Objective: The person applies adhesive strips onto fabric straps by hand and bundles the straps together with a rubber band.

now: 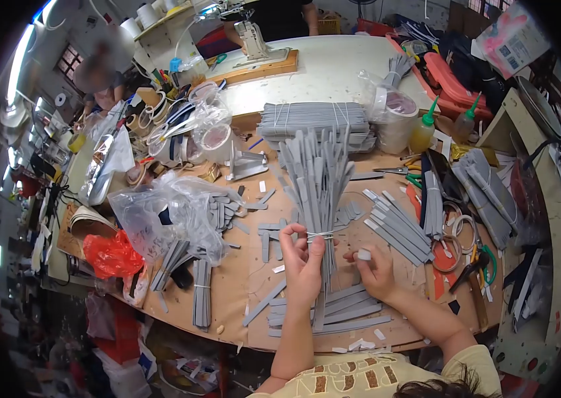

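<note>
My left hand [304, 270] is wrapped round a tall bundle of grey strips [317, 179], which stands upright and fans out at the top. A pale rubber band [320, 236] circles the bundle at the level of my fingers. Just to its right, my right hand [377, 273] is closed, fingers curled in. Something small and white shows at its fingertips; I cannot tell what it is. Below both hands lie loose grey strips [347, 306] on the brown tabletop [240, 302]. Another group of grey strips [396, 225] is spread out to the right.
Behind the bundle is a tied stack of grey strips [313, 123]. Clear plastic bags [174, 205] and a red bag [113, 254] lie left. Scissors [488, 265], tape rolls and a green-tipped bottle [424, 129] sit right. A person stands beyond a sewing machine [252, 43].
</note>
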Demonstrator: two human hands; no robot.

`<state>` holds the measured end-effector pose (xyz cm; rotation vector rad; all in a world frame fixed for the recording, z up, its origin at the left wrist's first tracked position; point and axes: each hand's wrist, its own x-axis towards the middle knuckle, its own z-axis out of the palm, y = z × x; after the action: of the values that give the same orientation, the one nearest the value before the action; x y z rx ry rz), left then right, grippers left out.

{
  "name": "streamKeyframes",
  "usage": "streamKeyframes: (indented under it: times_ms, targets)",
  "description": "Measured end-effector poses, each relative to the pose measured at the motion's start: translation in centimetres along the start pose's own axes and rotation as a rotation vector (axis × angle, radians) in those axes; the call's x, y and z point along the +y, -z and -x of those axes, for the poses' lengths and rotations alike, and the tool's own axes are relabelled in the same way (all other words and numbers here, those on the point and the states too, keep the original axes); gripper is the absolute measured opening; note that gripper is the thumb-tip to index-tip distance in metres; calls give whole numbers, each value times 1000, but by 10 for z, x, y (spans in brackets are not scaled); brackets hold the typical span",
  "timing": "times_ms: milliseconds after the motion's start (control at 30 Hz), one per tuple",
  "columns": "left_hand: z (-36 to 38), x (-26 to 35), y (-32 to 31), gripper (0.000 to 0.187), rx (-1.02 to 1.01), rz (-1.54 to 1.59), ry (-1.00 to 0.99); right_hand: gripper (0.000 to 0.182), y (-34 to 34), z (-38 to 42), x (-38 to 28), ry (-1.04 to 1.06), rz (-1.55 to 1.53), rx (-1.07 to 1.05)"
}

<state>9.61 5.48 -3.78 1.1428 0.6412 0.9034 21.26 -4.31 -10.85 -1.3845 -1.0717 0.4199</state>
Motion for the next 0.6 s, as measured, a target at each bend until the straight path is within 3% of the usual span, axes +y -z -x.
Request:
streamKeyframes:
  times_ms: [167,300,600]
  targets:
    - [1,-1,-2,22,14,64,-52,7,5,-5,-9,-57,10,-69]
    - [3,1,1,24,-11,65,-54,11,4,-9,3,39,111,-92]
    - [2,-6,1,26,-44,-6,-138,17,3,-9,6,3,98,-77]
